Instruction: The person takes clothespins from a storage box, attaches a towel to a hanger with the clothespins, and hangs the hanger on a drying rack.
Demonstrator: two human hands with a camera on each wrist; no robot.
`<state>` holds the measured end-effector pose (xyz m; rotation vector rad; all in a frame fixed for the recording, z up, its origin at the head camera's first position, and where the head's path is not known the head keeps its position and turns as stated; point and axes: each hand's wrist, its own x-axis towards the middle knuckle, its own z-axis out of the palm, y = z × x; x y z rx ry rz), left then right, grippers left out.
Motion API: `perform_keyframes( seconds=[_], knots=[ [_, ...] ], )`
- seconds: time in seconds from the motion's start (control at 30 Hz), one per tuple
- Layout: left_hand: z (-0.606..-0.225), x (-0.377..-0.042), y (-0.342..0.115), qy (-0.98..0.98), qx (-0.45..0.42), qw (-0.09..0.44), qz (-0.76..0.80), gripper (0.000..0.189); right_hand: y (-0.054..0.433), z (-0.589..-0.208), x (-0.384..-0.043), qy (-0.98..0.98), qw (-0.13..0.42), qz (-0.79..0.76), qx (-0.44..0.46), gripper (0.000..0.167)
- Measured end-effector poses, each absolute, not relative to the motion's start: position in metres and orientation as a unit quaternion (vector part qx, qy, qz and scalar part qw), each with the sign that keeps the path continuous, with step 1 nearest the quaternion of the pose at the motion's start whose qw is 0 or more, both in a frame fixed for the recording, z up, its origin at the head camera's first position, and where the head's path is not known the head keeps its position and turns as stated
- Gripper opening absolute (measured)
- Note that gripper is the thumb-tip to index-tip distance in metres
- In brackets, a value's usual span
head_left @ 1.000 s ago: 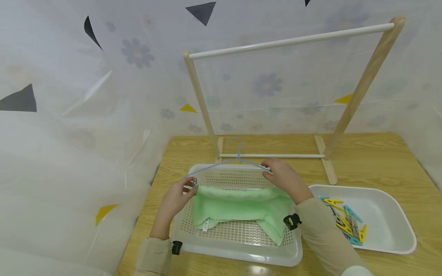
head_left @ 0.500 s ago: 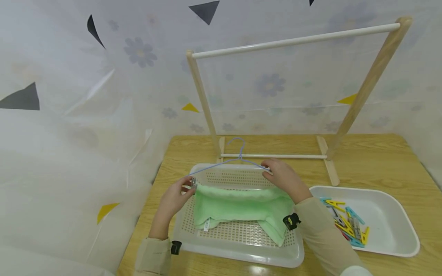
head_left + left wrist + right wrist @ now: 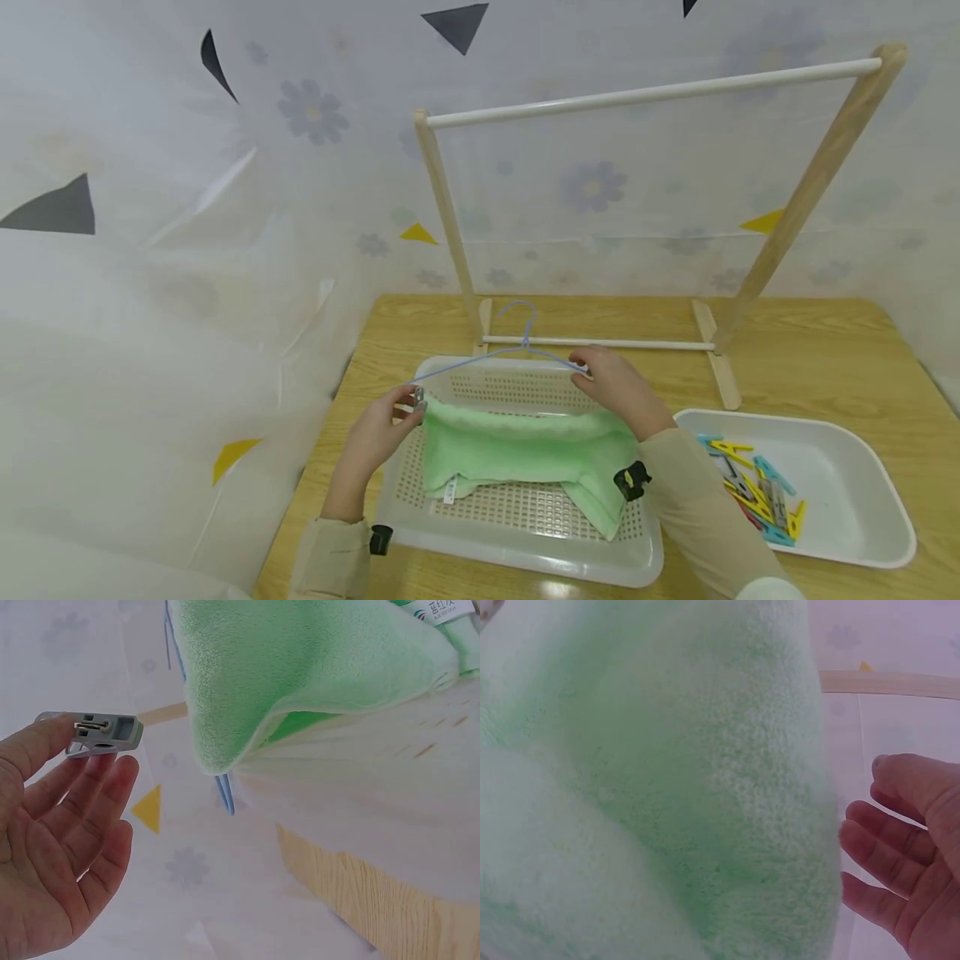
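My left hand (image 3: 375,429) pinches a grey clothespin (image 3: 109,733) between thumb and fingertips, beside the towel's left end. A light green towel (image 3: 517,450) with a white tag hangs folded over the lower part of a thin blue hanger (image 3: 480,357). In the left wrist view, the hanger's looped end (image 3: 226,795) pokes out below the towel corner, apart from the clothespin. At the hanger's right arm, my right hand (image 3: 613,385) grips the wire with thumb and fingers. The right wrist view shows that hand beside the towel, but the contact with the wire is hidden.
Beneath the towel stands a white perforated basket (image 3: 517,558). To its right, a white tray (image 3: 847,483) holds several yellow, blue and grey clothespins (image 3: 765,496). Behind rises a wooden rack with a white top rail (image 3: 652,96), on a wood-grain table (image 3: 810,358).
The head view has shifted slightly, so the rack and tray sit a little farther right. Both hands, the hanger and the towel have hardly moved.
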<state>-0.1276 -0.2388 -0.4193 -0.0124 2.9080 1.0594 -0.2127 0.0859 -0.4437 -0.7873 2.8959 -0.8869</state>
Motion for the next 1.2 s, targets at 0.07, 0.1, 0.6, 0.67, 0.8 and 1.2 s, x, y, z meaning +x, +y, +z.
perform_keyframes(
  seconds=[0.07,0.1,0.6,0.67,0.8,1.2],
  knots=[
    [-0.419,-0.128,-0.239,0.939,-0.005,0.024,0.342,0.042,0.086,-0.445,-0.215,0.926,0.011,-0.283,-0.250,0.025],
    [-0.419,-0.128,-0.239,0.940,-0.005,0.024,0.341,0.042,0.085,-0.445,-0.216,0.926,0.014,-0.282,-0.250,0.025],
    [-0.421,-0.129,-0.240,0.942,-0.004,0.027,0.335,0.043,0.082,-0.459,-0.227,0.932,0.059,-0.278,-0.226,0.024],
    [-0.421,-0.129,-0.240,0.941,-0.005,0.028,0.336,0.043,0.081,-0.461,-0.228,0.934,0.061,-0.277,-0.219,0.024],
    [-0.422,-0.130,-0.241,0.941,-0.007,0.031,0.337,0.043,0.082,-0.463,-0.229,0.937,0.059,-0.273,-0.212,0.023],
    [-0.422,-0.129,-0.240,0.941,0.000,0.025,0.337,0.041,0.082,-0.467,-0.229,0.934,0.111,-0.281,-0.192,0.026]
  ],
)
